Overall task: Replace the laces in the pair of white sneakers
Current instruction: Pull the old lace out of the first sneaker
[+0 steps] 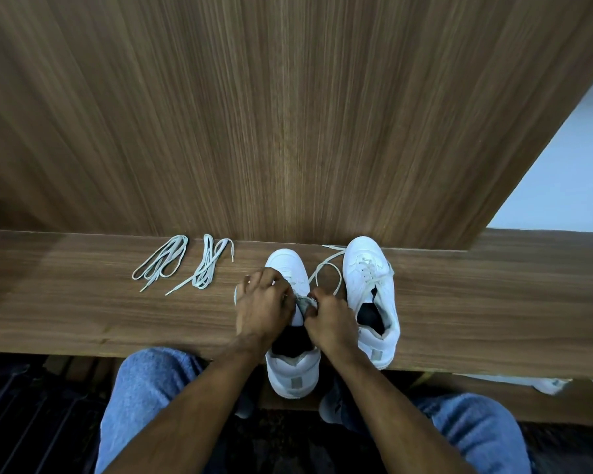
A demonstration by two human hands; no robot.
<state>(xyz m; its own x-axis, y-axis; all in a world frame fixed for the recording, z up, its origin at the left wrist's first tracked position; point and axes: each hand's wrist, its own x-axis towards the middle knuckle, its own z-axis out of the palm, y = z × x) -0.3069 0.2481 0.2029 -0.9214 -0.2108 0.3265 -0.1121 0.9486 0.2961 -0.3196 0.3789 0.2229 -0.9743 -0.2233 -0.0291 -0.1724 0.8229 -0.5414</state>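
Two white sneakers sit on a brown wooden surface [83, 313], toes pointing to 12 o'clock. The left sneaker [290, 336] has its heel hanging a little over the near edge. The left hand [262, 302] lies over its front part with fingers curled down on it. The right hand [329, 319] is just beside, at 3 o'clock from the left hand, and its fingers are curled tight, pinching the grey tongue [305, 302] of this shoe. If a lace end is in that pinch too, it is hard to tell.

An old lace [326, 268] loops out from between the hands toward 12 o'clock and runs to the wall behind.

The right sneaker [370, 295] stands at 3 o'clock from the left one, close but not touching. It has its lace threaded in the front holes. Its inside is dark.

Two bundles of new laces lie at 9 o'clock from the shoes. The near bundle [208, 265] and the far bundle [163, 261] lie side by side, apart from each other.

No words or marks can be read on the shoes. Each heel has a small grey patch.

Blue jeans [144, 398] show at 6 o'clock.
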